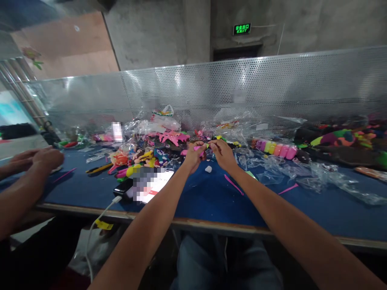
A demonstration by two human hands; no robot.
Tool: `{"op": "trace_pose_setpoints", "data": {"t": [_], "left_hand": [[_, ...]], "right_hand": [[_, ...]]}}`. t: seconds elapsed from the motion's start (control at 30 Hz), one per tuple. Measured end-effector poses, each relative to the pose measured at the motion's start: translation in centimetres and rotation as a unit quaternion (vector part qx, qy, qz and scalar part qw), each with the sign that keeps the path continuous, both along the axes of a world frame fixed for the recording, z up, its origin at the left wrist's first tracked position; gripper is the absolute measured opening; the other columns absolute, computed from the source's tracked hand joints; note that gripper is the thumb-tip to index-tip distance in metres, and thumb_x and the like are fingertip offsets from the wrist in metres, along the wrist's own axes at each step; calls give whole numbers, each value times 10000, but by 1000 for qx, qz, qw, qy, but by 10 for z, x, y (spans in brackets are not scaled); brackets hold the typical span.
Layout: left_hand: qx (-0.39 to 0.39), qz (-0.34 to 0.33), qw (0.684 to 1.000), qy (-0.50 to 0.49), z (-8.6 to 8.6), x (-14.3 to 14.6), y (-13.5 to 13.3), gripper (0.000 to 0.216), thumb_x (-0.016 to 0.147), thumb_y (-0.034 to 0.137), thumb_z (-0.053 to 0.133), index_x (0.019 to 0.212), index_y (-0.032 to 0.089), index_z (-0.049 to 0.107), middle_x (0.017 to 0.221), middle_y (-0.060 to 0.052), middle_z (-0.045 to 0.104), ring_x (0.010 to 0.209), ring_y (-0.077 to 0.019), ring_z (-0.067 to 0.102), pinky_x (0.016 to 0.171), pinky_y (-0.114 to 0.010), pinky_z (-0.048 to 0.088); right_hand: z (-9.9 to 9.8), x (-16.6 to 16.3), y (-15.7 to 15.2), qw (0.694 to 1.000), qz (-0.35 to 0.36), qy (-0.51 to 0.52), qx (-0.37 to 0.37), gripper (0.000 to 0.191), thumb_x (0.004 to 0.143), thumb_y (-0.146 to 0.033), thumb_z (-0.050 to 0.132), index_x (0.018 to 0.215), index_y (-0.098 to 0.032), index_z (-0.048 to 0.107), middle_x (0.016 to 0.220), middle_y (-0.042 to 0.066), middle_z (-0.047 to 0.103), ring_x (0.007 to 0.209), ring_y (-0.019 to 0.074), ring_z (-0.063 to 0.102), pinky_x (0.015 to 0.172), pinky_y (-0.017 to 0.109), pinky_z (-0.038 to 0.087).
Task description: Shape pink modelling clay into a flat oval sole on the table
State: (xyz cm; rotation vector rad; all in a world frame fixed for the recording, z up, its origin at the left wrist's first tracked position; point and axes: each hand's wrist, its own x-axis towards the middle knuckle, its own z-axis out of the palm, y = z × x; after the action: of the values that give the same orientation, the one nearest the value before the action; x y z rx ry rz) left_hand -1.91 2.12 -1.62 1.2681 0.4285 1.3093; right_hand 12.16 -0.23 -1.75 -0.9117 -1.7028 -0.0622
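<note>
While both arms stretch out over the blue bench (211, 197), left hand (193, 155) & right hand (222, 153) meet, fingers pinched shut on a small pink clay piece (200, 148) w/ a green bit, held just above the bench.

Two pink sticks (233, 184) — one phone (124, 188)

Just one view, from up on the head, looking forward and down, close over the blue table (211, 201), out to the metal screen (272, 80)
</note>
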Motion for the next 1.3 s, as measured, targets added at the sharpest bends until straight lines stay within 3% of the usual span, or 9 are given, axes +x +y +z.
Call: {"op": "trace_pose_setpoints", "data": {"t": [0.13, 0.3, 0.4, 0.57, 0.67, 0.8, 1.0, 1.17, 1.3], "left_hand": [[-65, -106, 992, -9, 2, 2, -5, 430, 726, 519, 716, 745, 186, 444, 529, 90, 397, 359, -29, 335, 352, -155, 238], [-122, -120, 985, 1, 2, 3, -5, 443, 811, 557, 602, 666, 196, 390, 459, 86, 365, 284, -36, 265, 302, -160, 137], [-144, -110, 983, -36, 6, -3, -6, 381, 817, 502, 611, 686, 185, 445, 474, 70, 422, 313, -48, 344, 318, -164, 224], [-175, -161, 968, -82, 13, -13, -5, 123, 811, 260, 565, 841, 144, 590, 651, -17, 609, 536, -121, 575, 461, -212, 417], [-176, -147, 969, -92, 11, -13, -3, 35, 795, 169, 588, 772, 143, 582, 651, -11, 616, 567, -107, 579, 554, -213, 468], [-133, -130, 979, -78, 3, -10, -1, 120, 790, 218, 682, 784, 149, 584, 653, 20, 606, 569, -84, 565, 666, -248, 516], [-81, -35, 994, -67, 1, -12, 5, 251, 742, 323, 754, 834, 145, 603, 714, 2, 645, 623, -103, 616, 665, -258, 532], [-78, 48, 993, -80, 3, -15, 8, 276, 723, 345, 770, 800, 154, 586, 657, 18, 624, 594, -99, 610, 651, -246, 529], [-62, -21, 994, -93, 3, -16, 5, 272, 753, 302, 743, 967, 178, 630, 900, -24, 694, 743, -114, 645, 764, -276, 541]], "right_hand": [[2, -6, -5, 999, -11, -14, 44, 347, 966, -433, 388, 1035, -209, 644, 989, 85, 627, 983, 236, 546, 912, 399, 421], [3, -13, -11, 997, -1, -29, 75, 280, 964, -351, 408, 1064, -208, 628, 1035, 88, 613, 1047, 234, 524, 974, 415, 395], [-1, -17, -6, 996, 16, -61, 67, 301, 911, -369, 510, 1146, -204, 604, 1098, 98, 601, 1102, 245, 509, 1010, 435, 384], [-8, -19, 11, 988, 27, -145, 38, 681, 798, -430, 649, 1391, -174, 433, 1392, 157, 458, 1305, 293, 384, 1085, 495, 318], [-7, -13, 17, 989, -7, -145, 38, 586, 877, -411, 555, 1396, -163, 441, 1381, 151, 496, 1303, 277, 399, 1092, 487, 313], [-3, -5, 17, 986, -33, -161, 35, 493, 914, -391, 507, 1350, -161, 513, 1310, 136, 580, 1224, 280, 477, 1046, 464, 368], [-1, -7, 11, 985, -79, -154, 1, 404, 914, -315, 512, 1270, -149, 605, 1107, 144, 688, 1023, 295, 597, 933, 461, 437], [4, -17, 2, 997, -38, -63, 29, 318, 895, -332, 535, 1130, -174, 679, 1046, 120, 679, 998, 259, 597, 904, 401, 460], [2, -17, -2, 999, 8, 8, -34, 322, 861, -357, 571, 1140, -209, 635, 989, 59, 703, 860, 220, 641, 800, 344, 490]]}}
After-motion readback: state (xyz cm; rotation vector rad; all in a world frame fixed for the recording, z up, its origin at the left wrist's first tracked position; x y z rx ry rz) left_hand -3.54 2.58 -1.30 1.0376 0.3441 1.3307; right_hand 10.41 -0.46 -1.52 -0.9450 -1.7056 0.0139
